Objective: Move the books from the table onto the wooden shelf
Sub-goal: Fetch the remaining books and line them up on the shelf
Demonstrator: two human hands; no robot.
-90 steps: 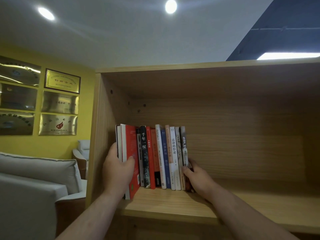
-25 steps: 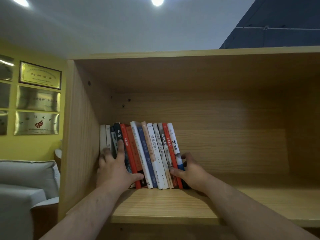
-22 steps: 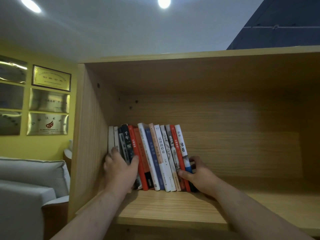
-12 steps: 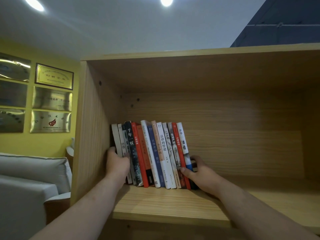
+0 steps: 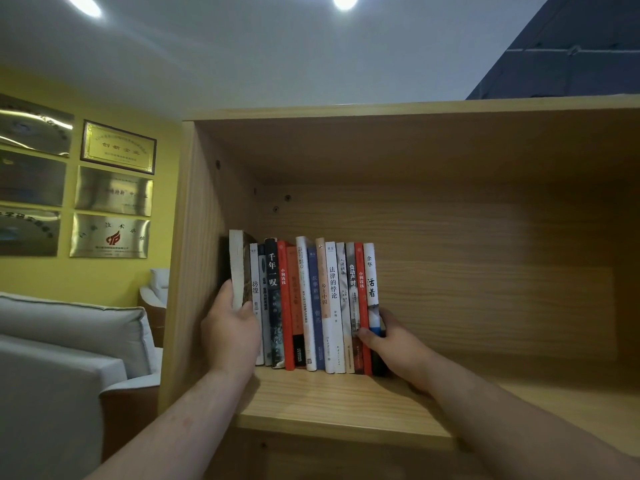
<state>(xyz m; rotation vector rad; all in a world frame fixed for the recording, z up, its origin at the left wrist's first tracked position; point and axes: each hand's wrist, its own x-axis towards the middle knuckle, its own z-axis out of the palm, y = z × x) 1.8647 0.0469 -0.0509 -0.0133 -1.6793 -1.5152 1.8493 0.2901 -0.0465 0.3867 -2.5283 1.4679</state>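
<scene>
Lower centre: the left hand (image 5: 231,336) grips a pale-edged book (image 5: 237,268) at the left end of the row of books (image 5: 322,306). The right hand (image 5: 394,342) clasps the right end, thumb on the spines. All stand on the wooden shelf (image 5: 332,400). This looks like tidying; next, that book needs pressing flush.

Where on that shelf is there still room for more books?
Free: the shelf board right of the right hand, and the strip before the books. Crowded: the left end, where the left hand grips the end book.
</scene>
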